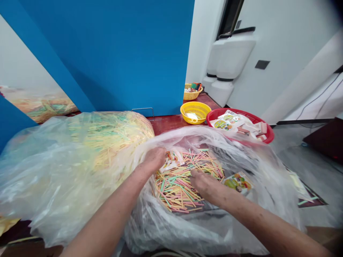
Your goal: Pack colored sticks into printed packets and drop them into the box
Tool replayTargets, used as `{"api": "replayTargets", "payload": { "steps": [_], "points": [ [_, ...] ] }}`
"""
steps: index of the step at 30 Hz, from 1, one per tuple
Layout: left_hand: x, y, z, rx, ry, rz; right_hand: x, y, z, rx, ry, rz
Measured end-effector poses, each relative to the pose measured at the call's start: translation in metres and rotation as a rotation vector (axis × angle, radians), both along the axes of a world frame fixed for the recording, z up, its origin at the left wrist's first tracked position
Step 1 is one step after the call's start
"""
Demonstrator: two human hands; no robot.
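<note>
My left hand [154, 159] lies at the far side of a heap of thin pastel sticks [179, 189], just beside a printed paper packet [173, 160]. The heap fills the open mouth of a clear plastic bag [166, 232]. My right hand [205, 184] rests with its fingers down among the sticks, left of a second printed packet [238, 182]. Whether either hand grips anything is hidden, because the fingers are buried or turned away. A larger clear bag [66, 167], packed with similar sticks, bulges against my left forearm.
Behind the bags, a red basket [230, 113] holds several printed packets, and a yellow basket [194, 107] and a smaller yellow basket [190, 95] stand on a dark red surface [166, 123]. A blue wall [107, 53] rises behind them, with white wall fixtures [227, 59] to the right.
</note>
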State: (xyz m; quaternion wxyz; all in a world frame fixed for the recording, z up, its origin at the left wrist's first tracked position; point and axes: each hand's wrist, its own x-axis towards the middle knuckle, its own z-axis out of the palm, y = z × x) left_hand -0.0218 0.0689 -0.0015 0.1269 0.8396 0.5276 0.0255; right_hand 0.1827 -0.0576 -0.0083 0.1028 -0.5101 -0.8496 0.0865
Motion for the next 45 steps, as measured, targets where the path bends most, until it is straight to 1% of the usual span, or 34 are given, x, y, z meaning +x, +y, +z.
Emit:
{"api": "replayTargets", "payload": {
  "steps": [1, 3, 5, 7, 8, 10, 12, 14, 16, 17, 19, 20, 21, 22, 24, 26, 27, 29, 31, 33, 35, 36, 37, 39, 40, 41, 42, 43, 44, 45],
  "points": [
    [0.000, 0.001, -0.001, -0.030, -0.011, 0.013, 0.000, 0.001, 0.001, -0.010, 0.083, 0.015],
    [0.000, 0.003, -0.004, -0.066, -0.027, 0.007, 0.000, 0.008, 0.007, -0.015, 0.338, -0.003],
    [0.002, 0.006, -0.006, -0.085, -0.048, -0.020, -0.003, 0.024, 0.014, -0.070, 0.599, -0.064],
    [0.003, 0.008, -0.007, -0.095, -0.066, -0.050, -0.012, 0.045, 0.011, -0.188, 0.733, -0.159],
    [0.004, 0.008, -0.008, -0.090, -0.070, -0.054, -0.018, 0.056, 0.005, -0.227, 0.745, -0.228],
    [0.004, 0.004, -0.010, -0.049, -0.074, -0.037, -0.030, 0.074, -0.011, -0.209, 0.701, -0.313],
    [0.005, -0.003, -0.013, 0.025, -0.095, -0.023, -0.038, 0.085, -0.028, -0.144, 0.663, -0.326],
    [0.006, -0.011, -0.018, 0.111, -0.157, -0.042, -0.042, 0.089, -0.041, -0.088, 0.645, -0.313],
    [0.008, -0.017, -0.021, 0.169, -0.243, -0.043, -0.040, 0.087, -0.046, -0.058, 0.634, -0.303],
    [0.009, -0.019, -0.021, 0.180, -0.287, -0.022, -0.037, 0.085, -0.045, -0.054, 0.633, -0.306],
    [0.008, -0.020, -0.016, 0.157, -0.387, 0.038, -0.029, 0.078, -0.036, -0.034, 0.664, -0.315],
    [0.007, -0.021, -0.012, 0.126, -0.449, 0.046, -0.024, 0.074, -0.028, 0.000, 0.699, -0.310],
    [0.005, -0.021, -0.007, 0.085, -0.516, 0.028, -0.018, 0.069, -0.017, 0.059, 0.740, -0.294],
    [0.003, -0.023, -0.002, 0.036, -0.580, -0.016, -0.014, 0.064, -0.005, 0.136, 0.776, -0.261],
    [-0.002, -0.028, 0.009, -0.056, -0.664, -0.142, -0.006, 0.055, 0.022, 0.314, 0.794, -0.167],
    [-0.006, -0.036, 0.018, -0.097, -0.685, -0.268, -0.004, 0.047, 0.044, 0.442, 0.739, -0.079],
    [-0.007, -0.039, 0.021, -0.093, -0.684, -0.315, -0.005, 0.044, 0.051, 0.485, 0.701, -0.042],
    [-0.008, -0.047, 0.026, -0.062, -0.673, -0.379, -0.007, 0.038, 0.056, 0.550, 0.621, 0.030],
    [-0.010, -0.052, 0.029, -0.029, -0.662, -0.392, -0.010, 0.032, 0.051, 0.589, 0.542, 0.108],
    [-0.012, -0.057, 0.030, -0.017, -0.663, -0.369, -0.011, 0.026, 0.042, 0.586, 0.468, 0.173],
    [-0.014, -0.062, 0.030, -0.047, -0.687, -0.341, -0.014, 0.018, 0.037, 0.531, 0.410, 0.241],
    [-0.015, -0.065, 0.030, -0.072, -0.708, -0.336, -0.015, 0.014, 0.038, 0.478, 0.397, 0.277],
    [-0.015, -0.068, 0.029, -0.100, -0.738, -0.335, -0.017, 0.010, 0.042, 0.411, 0.396, 0.312],
    [-0.015, -0.075, 0.027, -0.157, -0.832, -0.332, -0.019, 0.003, 0.057, 0.274, 0.397, 0.349],
    [-0.014, -0.079, 0.026, -0.177, -0.900, -0.321, -0.018, 0.000, 0.066, 0.234, 0.388, 0.342],
    [-0.014, -0.082, 0.024, -0.194, -0.980, -0.298, -0.016, -0.001, 0.075, 0.228, 0.377, 0.319],
    [-0.014, -0.084, 0.022, -0.207, -1.060, -0.266, -0.011, -0.001, 0.083, 0.255, 0.371, 0.279],
    [-0.015, -0.086, 0.019, -0.209, -1.131, -0.230, -0.006, 0.001, 0.087, 0.303, 0.375, 0.215],
    [-0.016, -0.086, 0.015, -0.193, -1.181, -0.193, 0.000, 0.006, 0.088, 0.354, 0.384, 0.131],
    [-0.017, -0.086, 0.011, -0.159, -1.205, -0.160, 0.005, 0.013, 0.084, 0.380, 0.381, 0.040]
  ]
}}
